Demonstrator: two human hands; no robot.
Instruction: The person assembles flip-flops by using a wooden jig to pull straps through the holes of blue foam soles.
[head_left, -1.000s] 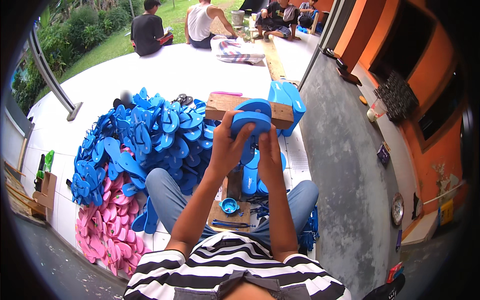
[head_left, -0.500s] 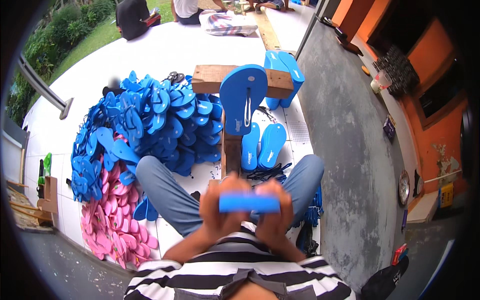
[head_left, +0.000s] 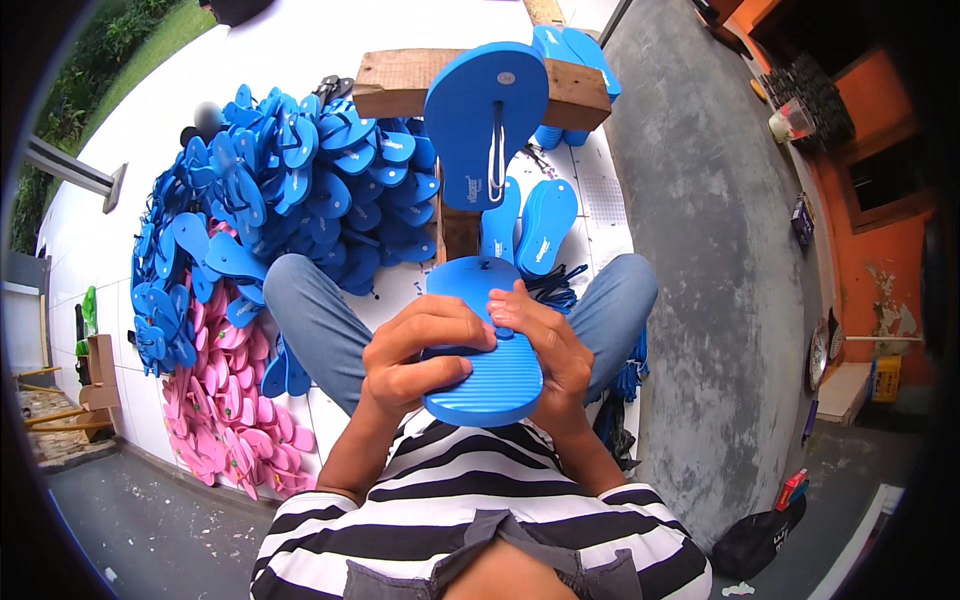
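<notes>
A blue flip-flop sole [head_left: 490, 385] is between my two hands, its ribbed face turned up and toward me. My left hand [head_left: 420, 350] grips its left side, fingers bent over the ribbed face. Closed on the right side, my right hand [head_left: 545, 345] has its fingertips near the middle of the sole, where a small dark blue round piece shows. Just beyond, another blue sole [head_left: 478, 150] stands on a wooden stand [head_left: 400, 85], with a thin metal loop through it. Between my knees and the stand lie blue soles [head_left: 548, 230] and a bunch of dark blue straps [head_left: 560, 290].
A large heap of blue flip-flops [head_left: 330, 195] covers the tiled floor at left. Pink flip-flops [head_left: 235, 400] lie nearer, beside my left knee. More blue soles [head_left: 590, 60] stand behind the wooden stand. At right is a grey floor strip [head_left: 700, 250] along an orange wall.
The sole in my hands has tipped from edge-on to ribbed face up and moved slightly forward. My fingers have shifted onto that face. The view has tilted down.
</notes>
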